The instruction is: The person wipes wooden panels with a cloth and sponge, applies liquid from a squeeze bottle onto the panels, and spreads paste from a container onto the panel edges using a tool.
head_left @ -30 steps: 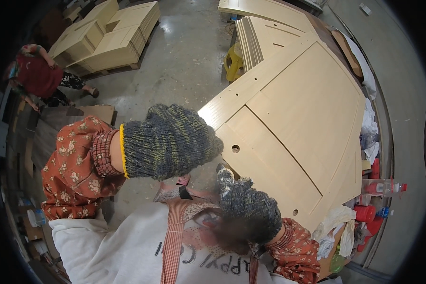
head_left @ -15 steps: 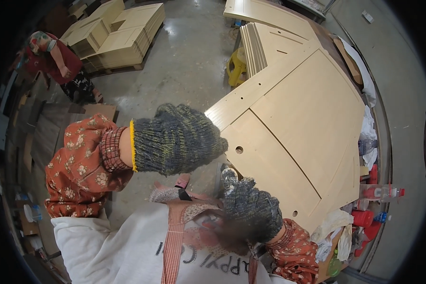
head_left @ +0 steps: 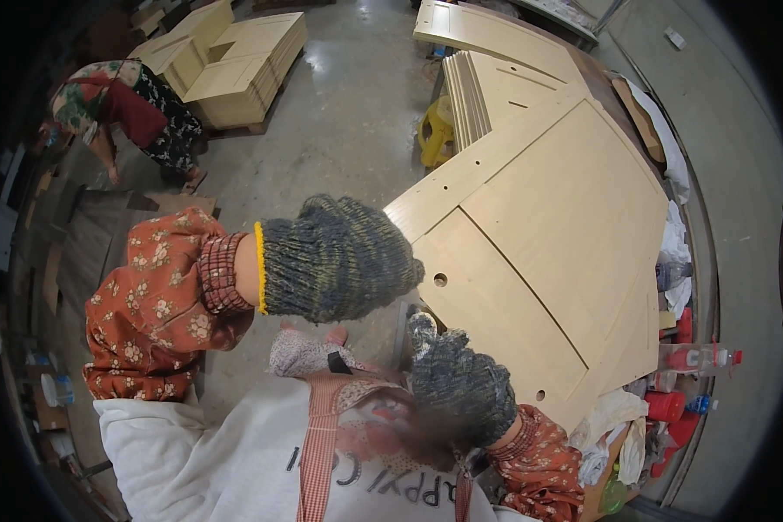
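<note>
A large cream wooden panel (head_left: 539, 244) with long grooves and small round holes lies at a slant on my right. My left hand (head_left: 339, 259), in a dark knitted glove with a yellow cuff, is at the panel's left corner. Its fingers are bent and point down, and the glove's back hides whatever is in them. My right hand (head_left: 463, 383), gloved alike, is closed beside the panel's near edge. Its worn, whitish fingertip lies close to that edge; anything inside the grip is hidden.
More cut panels (head_left: 471, 96) are stacked beyond the large one, by a yellow object (head_left: 436, 130). Bottles (head_left: 696, 357) and rags (head_left: 613, 418) crowd the right side. At the far left a person (head_left: 126, 113) bends near a pallet of panels (head_left: 252, 74).
My left hand has shifted slightly right along with its forearm. The right hand stays nearly in place beside the panel. The person at far left has bent lower and turned.
</note>
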